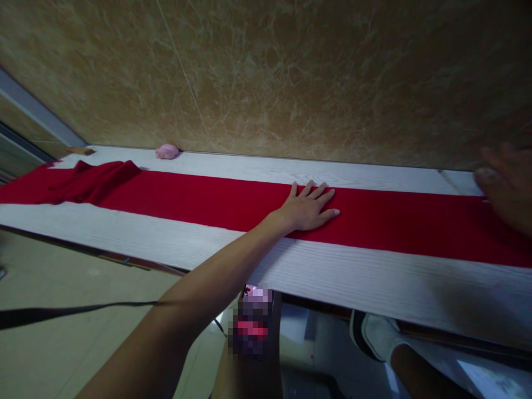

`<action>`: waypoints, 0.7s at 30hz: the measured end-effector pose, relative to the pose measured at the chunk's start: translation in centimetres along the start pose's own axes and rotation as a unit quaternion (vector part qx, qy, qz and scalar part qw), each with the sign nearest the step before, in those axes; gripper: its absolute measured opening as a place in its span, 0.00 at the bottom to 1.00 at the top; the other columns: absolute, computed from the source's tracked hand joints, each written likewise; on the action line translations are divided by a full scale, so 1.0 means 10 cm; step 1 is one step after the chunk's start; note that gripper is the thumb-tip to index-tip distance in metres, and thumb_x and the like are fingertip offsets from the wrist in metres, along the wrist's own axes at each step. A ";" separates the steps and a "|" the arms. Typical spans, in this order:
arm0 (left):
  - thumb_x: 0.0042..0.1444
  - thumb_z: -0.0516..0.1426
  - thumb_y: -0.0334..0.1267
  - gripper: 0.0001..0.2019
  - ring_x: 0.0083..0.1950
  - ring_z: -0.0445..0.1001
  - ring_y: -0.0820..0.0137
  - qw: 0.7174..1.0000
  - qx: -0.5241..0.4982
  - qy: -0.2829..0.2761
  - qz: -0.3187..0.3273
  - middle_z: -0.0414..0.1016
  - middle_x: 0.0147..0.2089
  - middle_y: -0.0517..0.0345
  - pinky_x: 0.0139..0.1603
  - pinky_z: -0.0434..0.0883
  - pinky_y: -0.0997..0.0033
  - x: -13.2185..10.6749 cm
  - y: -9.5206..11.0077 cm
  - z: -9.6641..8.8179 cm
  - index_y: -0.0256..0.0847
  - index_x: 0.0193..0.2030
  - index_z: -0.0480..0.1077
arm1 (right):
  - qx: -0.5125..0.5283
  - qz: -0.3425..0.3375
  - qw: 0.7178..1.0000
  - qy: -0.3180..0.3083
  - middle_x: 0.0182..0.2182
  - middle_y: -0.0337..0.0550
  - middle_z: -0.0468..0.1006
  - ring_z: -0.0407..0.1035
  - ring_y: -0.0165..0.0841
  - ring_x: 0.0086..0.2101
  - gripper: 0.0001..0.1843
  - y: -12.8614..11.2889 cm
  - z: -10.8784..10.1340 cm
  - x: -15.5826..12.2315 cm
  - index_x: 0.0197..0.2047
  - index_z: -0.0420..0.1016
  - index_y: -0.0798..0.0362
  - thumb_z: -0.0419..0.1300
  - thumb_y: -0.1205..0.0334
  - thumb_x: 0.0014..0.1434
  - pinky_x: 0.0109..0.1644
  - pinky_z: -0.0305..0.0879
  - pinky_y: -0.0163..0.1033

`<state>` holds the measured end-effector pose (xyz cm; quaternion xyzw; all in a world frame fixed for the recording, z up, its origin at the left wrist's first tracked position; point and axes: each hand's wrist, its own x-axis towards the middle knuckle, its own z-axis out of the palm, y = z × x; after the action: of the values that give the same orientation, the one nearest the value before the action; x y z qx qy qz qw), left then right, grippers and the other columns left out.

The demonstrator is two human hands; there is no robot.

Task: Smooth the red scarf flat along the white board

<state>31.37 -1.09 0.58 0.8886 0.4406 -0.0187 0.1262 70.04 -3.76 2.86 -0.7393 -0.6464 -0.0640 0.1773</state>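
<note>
A long strip of red cloth (220, 200) runs lengthwise along a white wood-grain board (199, 238). It lies mostly flat, with bunched folds toward its left end. My left hand (310, 209) rests palm down on the middle of the strip, fingers spread, holding nothing. At the right edge of the view is my right hand (509, 188), blurred and partly cut off by the frame. Its fingers look stretched out, above or on the right part of the cloth; whether it touches is unclear.
A brown marbled wall (291, 83) rises behind the board. Against it sit a small pink object (167, 151) and a brown piece (81, 150). Below the front edge are a white shoe (380, 332), a pixelated patch over my leg, and a dark strap (75, 311).
</note>
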 end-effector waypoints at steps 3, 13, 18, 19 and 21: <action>0.77 0.38 0.64 0.40 0.89 0.34 0.50 1.000 0.001 0.003 -0.002 0.36 0.89 0.57 0.85 0.34 0.32 0.00 -0.01 0.01 0.48 0.88 0.44 | -0.013 -0.050 0.998 -0.046 0.82 0.61 0.53 0.43 0.55 0.80 0.45 -0.52 0.11 -0.16 0.82 0.59 0.55 0.34 0.37 0.75 0.80 0.46 0.71; 0.77 0.38 0.64 0.40 0.89 0.33 0.48 1.000 -0.006 0.005 0.006 0.35 0.89 0.55 0.85 0.34 0.30 0.00 0.00 0.01 0.45 0.88 0.44 | -0.005 -0.086 0.993 -0.083 0.81 0.61 0.57 0.48 0.57 0.79 0.44 -0.93 0.29 -0.36 0.80 0.64 0.56 0.36 0.37 0.76 0.79 0.48 0.74; 0.77 0.38 0.64 0.40 0.89 0.34 0.48 1.000 -0.002 0.010 0.004 0.37 0.89 0.56 0.85 0.35 0.30 0.00 0.01 0.01 0.47 0.88 0.45 | -0.010 -0.169 0.981 -0.091 0.79 0.58 0.61 0.52 0.60 0.78 0.42 -1.26 0.47 -0.52 0.79 0.67 0.54 0.38 0.38 0.76 0.77 0.50 0.77; 0.77 0.38 0.64 0.40 0.89 0.34 0.49 1.000 -0.002 0.010 0.003 0.37 0.89 0.57 0.85 0.35 0.30 0.00 0.01 0.01 0.48 0.88 0.45 | -0.010 -0.172 0.979 -0.107 0.78 0.57 0.64 0.54 0.60 0.77 0.41 -1.28 0.55 -0.55 0.79 0.67 0.51 0.39 0.38 0.75 0.76 0.52 0.78; 0.77 0.38 0.64 0.39 0.89 0.34 0.49 1.000 -0.002 0.010 0.001 0.37 0.89 0.57 0.85 0.35 0.31 0.00 0.01 0.01 0.48 0.88 0.45 | -0.009 -0.179 0.977 -0.115 0.78 0.52 0.66 0.56 0.59 0.76 0.40 -1.26 0.67 -0.56 0.79 0.67 0.46 0.41 0.38 0.75 0.75 0.54 0.79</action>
<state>31.42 -1.18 0.49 0.8891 0.4405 -0.0093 0.1237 55.93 -5.42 -2.90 -0.6153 -0.7840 -0.0150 0.0804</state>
